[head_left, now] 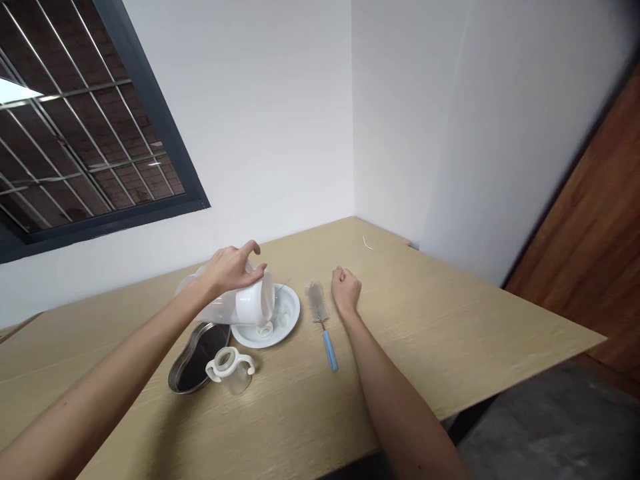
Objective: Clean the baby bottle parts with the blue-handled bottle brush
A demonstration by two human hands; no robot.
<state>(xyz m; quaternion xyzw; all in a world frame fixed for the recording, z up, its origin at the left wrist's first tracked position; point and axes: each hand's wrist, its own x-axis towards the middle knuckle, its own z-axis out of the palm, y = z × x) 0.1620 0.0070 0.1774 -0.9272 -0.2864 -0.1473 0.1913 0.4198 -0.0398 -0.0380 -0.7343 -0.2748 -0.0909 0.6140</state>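
Observation:
My left hand (233, 270) grips a translucent plastic jug (220, 310) with a white rim from above. The jug is tilted on its side, its mouth over a white plate (294, 323). On the plate lie small pieces, among them a white ring (265, 329) and a clear part (283, 317). My right hand (346, 288) rests on the table, closed in a fist with nothing visible in it. Just left of it lies a bottle brush (329, 348) with a blue handle. A small clear baby bottle (238, 381) with a white two-handled collar stands nearer me.
A metal kidney dish (175, 381) sits left of the baby bottle on the wooden table (300, 427). A thin white strip (367, 243) lies near the back corner. White walls (280, 120) border the table, with a barred window (90, 133) at upper left.

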